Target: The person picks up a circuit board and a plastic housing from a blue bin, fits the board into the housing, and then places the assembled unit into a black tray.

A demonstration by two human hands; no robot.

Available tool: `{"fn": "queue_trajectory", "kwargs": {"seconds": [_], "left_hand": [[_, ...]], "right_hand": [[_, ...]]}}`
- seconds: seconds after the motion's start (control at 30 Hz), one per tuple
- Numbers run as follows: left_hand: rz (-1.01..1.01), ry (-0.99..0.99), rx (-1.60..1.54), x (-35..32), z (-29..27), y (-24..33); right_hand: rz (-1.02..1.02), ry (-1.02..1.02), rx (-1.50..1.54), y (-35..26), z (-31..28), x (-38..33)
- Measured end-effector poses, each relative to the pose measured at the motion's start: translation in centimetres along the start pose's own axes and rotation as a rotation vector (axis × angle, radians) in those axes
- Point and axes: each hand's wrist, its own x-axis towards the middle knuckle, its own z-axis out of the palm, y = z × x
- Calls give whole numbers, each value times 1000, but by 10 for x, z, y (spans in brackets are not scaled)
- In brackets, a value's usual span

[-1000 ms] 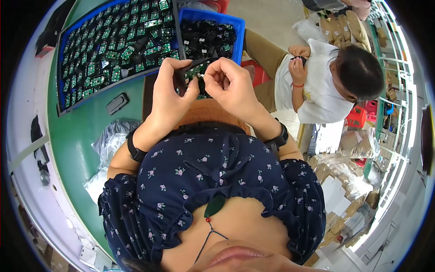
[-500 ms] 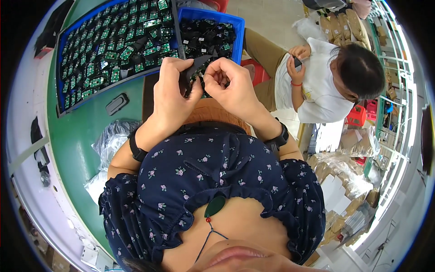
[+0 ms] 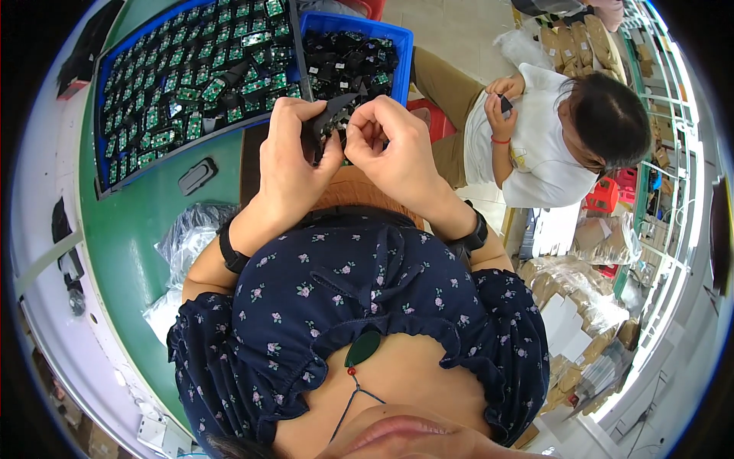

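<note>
My left hand [image 3: 292, 157] is closed in a pinch on a small black part [image 3: 335, 113] with a dark flap standing up from it. Close beside it, my right hand [image 3: 394, 141] has its thumb and forefinger pressed together at the part's right side. Whatever lies between those right fingertips is too hidden to name. Beyond my hands, a blue bin [image 3: 407, 57] holds a heap of similar black pieces. At the left, a wide black tray [image 3: 200, 139] carries many green circuit boards in rows, some with black pieces on them.
The tray rests on a green tabletop [image 3: 115, 222]. On that table lie a dark oval-ended case [image 3: 198, 177] and clear plastic bags [image 3: 195, 233]. To the right, a seated co-worker [image 3: 535, 145] handles a small dark piece. Wrapped cardboard packages [image 3: 585, 306] are stacked behind.
My right hand has shifted very slightly to the right, fingers still pinched. My left hand stays in place with the black part. The co-worker's hands have barely moved.
</note>
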Motion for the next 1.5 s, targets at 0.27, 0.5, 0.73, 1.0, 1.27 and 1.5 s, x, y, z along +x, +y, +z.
{"fn": "queue_trajectory", "kwargs": {"seconds": [0.27, 0.5, 0.73, 1.0, 1.27, 1.5], "left_hand": [[9, 2, 10, 2, 0, 1], [62, 13, 59, 4, 0, 2], [56, 23, 63, 2, -1, 2], [89, 49, 59, 0, -1, -2], [93, 17, 100, -5, -5, -4], [-570, -126, -865, 0, -23, -4]], "right_hand": [[5, -16, -1, 1, 0, 1], [-37, -47, 12, 2, -3, 3], [-39, -72, 29, 3, -1, 4], [-131, -12, 41, 7, 8, 2], [-254, -48, 3, 17, 12, 4], [-299, -59, 40, 10, -1, 13]]}}
